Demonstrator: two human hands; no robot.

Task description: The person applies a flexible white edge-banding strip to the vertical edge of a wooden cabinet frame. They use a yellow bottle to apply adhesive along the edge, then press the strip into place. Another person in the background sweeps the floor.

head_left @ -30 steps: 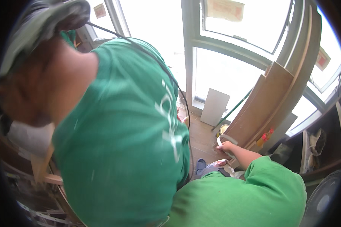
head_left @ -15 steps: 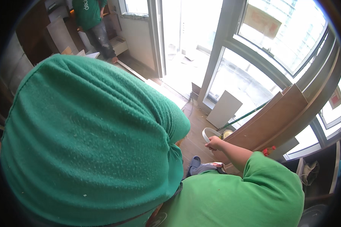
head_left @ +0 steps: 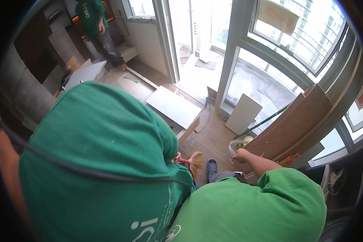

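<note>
My right arm reaches out from a light green sleeve. My right hand [head_left: 241, 155] is closed on the rim of a white bucket [head_left: 232, 147], whose lower part is hidden. My left hand is out of sight. Close on my left, a co-worker in a darker green shirt [head_left: 97, 133] fills much of the view. A hand [head_left: 176, 158] comes from under that person's sleeve, closed round the red handle of a brush with pale bristles [head_left: 196, 162]. A dark, blurred cable [head_left: 88, 172] crosses in front of the shirt.
Wooden boards [head_left: 294, 121] lean by the windows at right, beside a green pole [head_left: 266, 120] and a white panel [head_left: 244, 113]. A white board [head_left: 174, 105] lies ahead near the balcony doorway. Another person [head_left: 94, 24] stands at the far left.
The co-worker's back has shifted left and lower, bringing the brush and white board into view. The cable has come across. My hand and the bucket sit slightly further right.
</note>
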